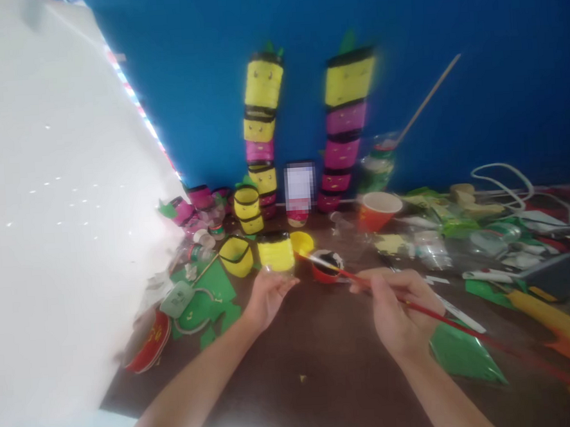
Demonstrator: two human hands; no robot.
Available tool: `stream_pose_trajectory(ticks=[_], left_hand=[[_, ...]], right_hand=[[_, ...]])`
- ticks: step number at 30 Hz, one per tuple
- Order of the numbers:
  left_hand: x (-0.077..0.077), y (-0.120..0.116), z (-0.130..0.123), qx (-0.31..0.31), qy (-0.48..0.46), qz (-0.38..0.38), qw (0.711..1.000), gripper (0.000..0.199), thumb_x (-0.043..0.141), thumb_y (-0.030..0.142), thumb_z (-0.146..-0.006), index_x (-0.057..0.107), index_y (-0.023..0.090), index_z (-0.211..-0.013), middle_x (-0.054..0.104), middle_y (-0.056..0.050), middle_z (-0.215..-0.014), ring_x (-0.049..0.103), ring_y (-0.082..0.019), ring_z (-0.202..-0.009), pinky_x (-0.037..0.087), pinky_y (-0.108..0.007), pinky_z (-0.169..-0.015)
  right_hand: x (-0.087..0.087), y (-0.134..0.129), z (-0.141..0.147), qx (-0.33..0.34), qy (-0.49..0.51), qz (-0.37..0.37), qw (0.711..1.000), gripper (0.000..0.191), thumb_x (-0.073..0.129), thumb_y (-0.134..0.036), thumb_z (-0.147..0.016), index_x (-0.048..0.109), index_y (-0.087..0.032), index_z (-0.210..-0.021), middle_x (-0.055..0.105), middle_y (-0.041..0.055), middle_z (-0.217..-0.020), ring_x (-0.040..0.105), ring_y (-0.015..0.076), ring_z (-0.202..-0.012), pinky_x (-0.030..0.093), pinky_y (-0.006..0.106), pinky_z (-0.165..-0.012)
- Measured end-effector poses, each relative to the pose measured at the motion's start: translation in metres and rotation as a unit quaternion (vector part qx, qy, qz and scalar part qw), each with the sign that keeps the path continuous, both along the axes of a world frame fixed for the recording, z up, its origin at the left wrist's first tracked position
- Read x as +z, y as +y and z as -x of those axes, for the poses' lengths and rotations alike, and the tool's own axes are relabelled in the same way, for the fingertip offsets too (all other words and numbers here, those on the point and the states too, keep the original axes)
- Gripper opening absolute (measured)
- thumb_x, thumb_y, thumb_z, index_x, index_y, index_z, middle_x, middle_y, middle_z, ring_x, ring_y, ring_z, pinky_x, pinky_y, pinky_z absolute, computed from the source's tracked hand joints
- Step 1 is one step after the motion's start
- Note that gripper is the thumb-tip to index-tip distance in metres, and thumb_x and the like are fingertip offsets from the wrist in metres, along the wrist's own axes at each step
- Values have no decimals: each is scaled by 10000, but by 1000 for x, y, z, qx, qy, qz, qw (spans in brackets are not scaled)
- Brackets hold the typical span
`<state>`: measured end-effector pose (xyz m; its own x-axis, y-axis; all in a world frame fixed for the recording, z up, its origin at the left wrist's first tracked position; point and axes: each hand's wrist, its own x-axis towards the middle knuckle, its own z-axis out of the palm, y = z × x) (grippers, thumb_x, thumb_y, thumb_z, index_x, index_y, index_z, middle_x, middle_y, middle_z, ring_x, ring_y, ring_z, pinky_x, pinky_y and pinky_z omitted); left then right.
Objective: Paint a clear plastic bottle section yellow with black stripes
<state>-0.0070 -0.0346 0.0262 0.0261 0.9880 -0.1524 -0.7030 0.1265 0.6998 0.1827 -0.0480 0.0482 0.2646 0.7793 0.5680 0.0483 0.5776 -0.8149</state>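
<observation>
My left hand (pixel 268 301) is closed around the lower end of a yellow-painted bottle piece (pixel 275 255) with a black rim and a clear bottom. My right hand (pixel 404 309) grips a paintbrush (pixel 335 268) by its long red handle. The bristles point left, close to the bottle piece; whether they touch it I cannot tell. Under the brush stands a small red cup (pixel 324 277) with black paint inside. Behind the tip sits a yellow paint container (pixel 304 240). Another yellow cup piece (pixel 236 258) with a black rim stands left of my left hand.
Two tall stacks of painted cups, one mostly yellow (pixel 264 86) and one mostly magenta (pixel 344 152), stand against the blue wall. A red paper cup (pixel 379 211) is behind my right hand. Green sheets (pixel 221 282) and a red bowl (pixel 151 344) lie left; a yellow glue gun (pixel 552 319) lies right.
</observation>
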Motion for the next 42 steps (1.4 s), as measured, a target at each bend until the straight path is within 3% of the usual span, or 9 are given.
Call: stream_pose_trajectory(ticks=[5,11,21,25,31,36,42], left_hand=[[-7,1,-2,38,89,5,995,434,838,205,-546,571,190,-888,681,-7,-870,648,-176,-901,457,-384,-947],[-18,4,0,97,178,33,979,492,859,230,-541,577,168,-941,701,-41,-933,656,-181,-911,450,-371,-947],[-20,3,0,87,178,25,980,500,871,234,-522,578,170,-922,716,-57,-942,667,-210,-957,460,-372,-943],[-19,3,-1,88,172,16,981,492,864,240,-540,578,165,-934,718,-60,-944,673,-200,-929,465,-367,-933],[-20,3,-1,87,174,25,981,522,874,228,-515,599,167,-953,718,-49,-912,674,-209,-938,453,-383,-953],[-22,3,-1,90,169,24,981,501,868,229,-526,589,173,-938,717,-48,-917,675,-207,-935,453,-387,-957],[-22,2,-1,89,179,23,979,495,868,235,-531,584,171,-931,709,-47,-901,669,-208,-943,459,-380,-946]], right_hand=[[4,-1,2,22,-23,8,999,176,629,-312,-864,549,-225,-734,688,5,-701,632,148,-564,540,310,-562],[15,-5,11,73,-54,20,996,156,665,-261,-832,561,-233,-718,696,2,-695,669,146,-574,554,261,-529],[13,-3,15,58,-77,90,991,252,673,-367,-826,570,-203,-664,691,23,-654,672,147,-570,570,263,-560],[14,-2,13,37,-75,87,993,259,681,-376,-816,576,-203,-655,682,20,-641,668,148,-570,564,258,-548],[13,-2,14,63,-69,94,991,266,684,-381,-814,563,-206,-656,686,20,-646,663,145,-557,562,259,-534],[10,-1,12,35,-71,81,994,266,677,-361,-821,556,-205,-643,675,14,-637,664,138,-569,558,244,-542],[11,-2,11,53,-76,77,993,225,687,-345,-811,581,-208,-667,688,8,-654,666,138,-558,547,234,-521]])
